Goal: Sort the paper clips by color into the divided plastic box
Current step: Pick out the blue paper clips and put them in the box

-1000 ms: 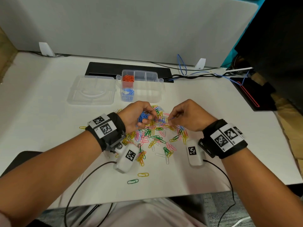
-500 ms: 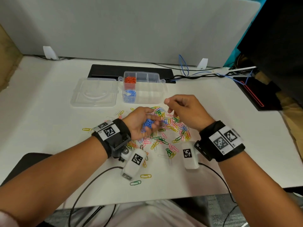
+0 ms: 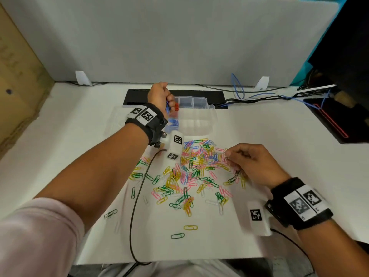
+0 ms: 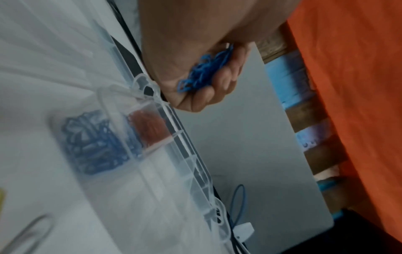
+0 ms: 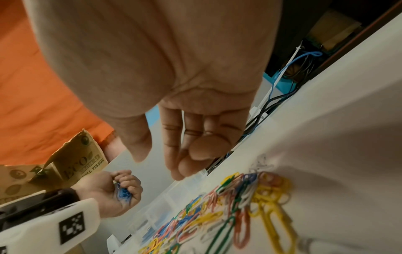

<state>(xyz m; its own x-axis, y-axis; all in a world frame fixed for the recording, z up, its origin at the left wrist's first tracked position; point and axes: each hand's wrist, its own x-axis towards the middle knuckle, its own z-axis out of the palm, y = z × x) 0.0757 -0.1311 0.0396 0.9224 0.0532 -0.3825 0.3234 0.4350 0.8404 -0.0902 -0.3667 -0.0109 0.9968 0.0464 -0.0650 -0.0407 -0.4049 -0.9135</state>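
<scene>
Where clips (image 3: 191, 172) scatter, white table (image 3: 259, 136), grey partition (image 3: 179, 37)

White table (image 3: 259, 136) with scattered paper clips (image 3: 191, 172), divided plastic box (image 3: 195, 116), its clear lid (image 3: 117, 118), black cables (image 3: 259, 98).

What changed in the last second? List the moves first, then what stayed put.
The left hand lifted off the mixed pile and carried its fistful of blue clips away from the body, to above the divided box. Its fingers still grip them. The right hand stayed at the pile. Box, lid and the sorted orange clips did not move.
</scene>
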